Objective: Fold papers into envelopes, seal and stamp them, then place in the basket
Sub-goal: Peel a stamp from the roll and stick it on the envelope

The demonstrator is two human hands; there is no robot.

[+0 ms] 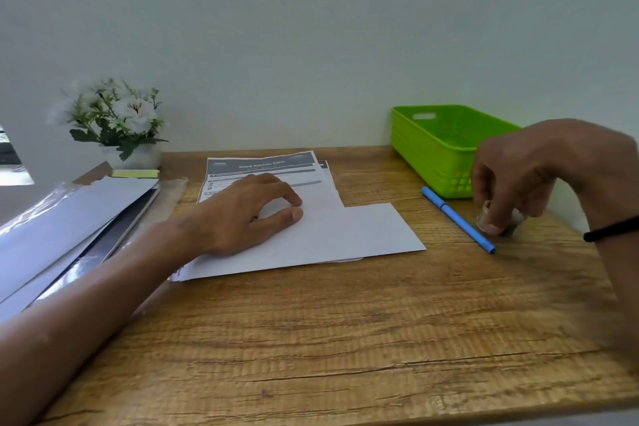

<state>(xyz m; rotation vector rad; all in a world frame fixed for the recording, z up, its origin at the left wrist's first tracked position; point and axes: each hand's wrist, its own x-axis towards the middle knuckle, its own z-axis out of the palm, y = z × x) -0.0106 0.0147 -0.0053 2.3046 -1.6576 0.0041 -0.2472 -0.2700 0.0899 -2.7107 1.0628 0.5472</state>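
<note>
White envelope [345, 235]: lies flat at mid-desk, overlapping the lower part of a small stack of printed papers [262, 168], whose dark header shows behind it. Left hand [242, 214]: rests on the envelope's left half, fingers loosely bent, pressing it down and gripping nothing. Right hand [518, 173]: to the envelope's right, apart from it, fingertips curled down round a small, blurred stamp [499, 220] that stands on the desk; a dark band circles the wrist. Blue pen [456, 218]: lies slantwise between the envelope's right edge and the stamp, touching neither. Green basket [432, 149]: behind and right of the envelope, against the wall, its interior partly hidden by the right hand. Bare wood-grain desk [328, 339]: broad open stretch in front of the envelope to the near edge. Left of the envelope: a slanting pile of pale envelopes in clear wrap [69, 218], a yellow note pad [135, 174] and a pot of white flowers [117, 117]. Plain pale wall [311, 28] behind.
</note>
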